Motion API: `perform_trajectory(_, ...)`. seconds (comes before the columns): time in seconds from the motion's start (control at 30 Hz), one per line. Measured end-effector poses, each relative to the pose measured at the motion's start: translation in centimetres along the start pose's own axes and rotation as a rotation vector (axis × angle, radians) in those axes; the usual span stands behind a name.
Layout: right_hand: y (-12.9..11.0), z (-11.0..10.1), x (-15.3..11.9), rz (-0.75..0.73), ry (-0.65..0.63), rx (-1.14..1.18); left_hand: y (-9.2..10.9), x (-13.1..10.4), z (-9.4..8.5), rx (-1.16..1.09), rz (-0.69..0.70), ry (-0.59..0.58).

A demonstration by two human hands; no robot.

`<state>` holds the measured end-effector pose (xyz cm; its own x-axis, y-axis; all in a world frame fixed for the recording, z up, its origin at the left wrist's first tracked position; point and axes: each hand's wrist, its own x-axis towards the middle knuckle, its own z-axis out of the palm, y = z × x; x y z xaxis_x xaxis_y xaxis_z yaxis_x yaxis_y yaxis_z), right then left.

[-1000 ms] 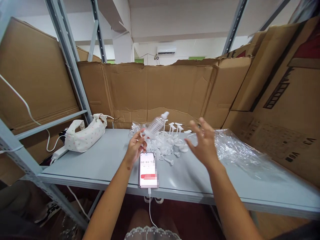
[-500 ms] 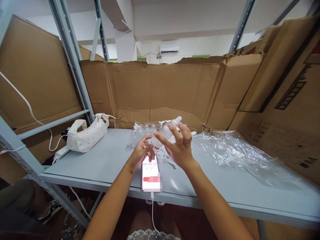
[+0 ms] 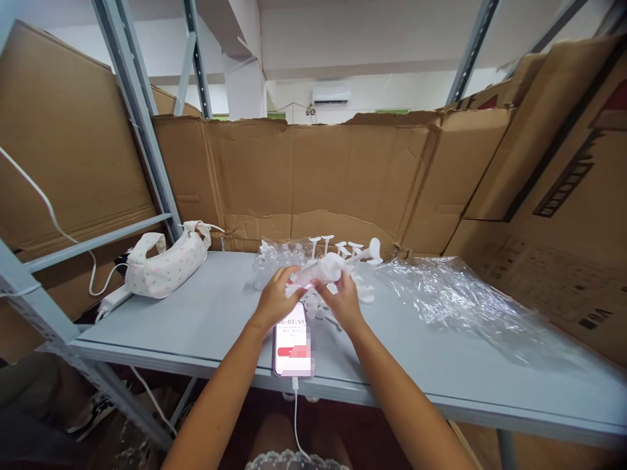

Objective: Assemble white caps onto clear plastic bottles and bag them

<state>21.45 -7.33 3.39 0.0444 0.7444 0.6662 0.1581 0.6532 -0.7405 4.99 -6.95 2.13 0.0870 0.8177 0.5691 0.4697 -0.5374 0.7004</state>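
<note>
Here, cardboard sheets (image 3: 343,176) wall the grey desk (image 3: 210,313). Plastic wrap (image 3: 455,294) lies right, a pouch (image 3: 164,264) left, a phone (image 3: 292,339) at the near edge. Above the phone, left hand (image 3: 275,301) and right hand (image 3: 343,301) both grip a clear bottle (image 3: 321,269), fingers closed around it.

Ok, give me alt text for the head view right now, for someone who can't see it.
Both hands, left hand and right hand, hold a clear plastic syringe above a pile of white plastic parts on a grey table; a phone lies below.
</note>
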Motion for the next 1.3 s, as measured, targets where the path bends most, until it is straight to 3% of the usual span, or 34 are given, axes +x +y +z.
perform_trajectory(0.13,0.3,1.0,-0.2,0.303,0.005,0.412,-0.1,-0.1,0.0,0.207,0.083,-0.081)
perform_trajectory(0.33,0.3,0.5,-0.1,0.497,0.024,0.592,-0.2,-0.1,0.1,0.379,0.108,-0.103)
perform_trajectory(0.47,0.4,0.4,-0.1,0.557,0.049,0.634,0.0,-0.2,0.3,0.428,0.097,-0.123)
perform_trajectory(0.6,0.7,0.2,-0.1,0.5,0.074,0.606,0.4,-0.4,0.3,0.438,0.079,-0.202)
perform_trajectory(0.7,0.7,0.0,0.0,0.463,0.078,0.57,0.6,-0.6,0.1,0.306,0.037,-0.275)
perform_trajectory(0.87,0.3,-0.3,-0.1,0.399,0.027,0.606,0.4,-0.7,0.4,-0.279,-0.095,-0.446)
perform_trajectory(0.93,0.1,-0.3,-0.1,0.379,0.02,0.622,0.3,-0.7,0.6,-0.411,-0.136,-0.489)
perform_trajectory(1.03,0.2,-0.2,0.0,0.405,0.069,0.615,0.2,-0.6,0.8,-0.347,-0.125,-0.419)
perform_trajectory(1.2,0.5,-0.3,0.2,0.459,0.155,0.611,-0.1,-0.5,0.9,-0.065,-0.07,-0.117)
perform_trajectory(1.3,0.7,-0.4,0.3,0.47,0.152,0.615,-0.1,-0.5,0.7,0.046,-0.013,-0.081)
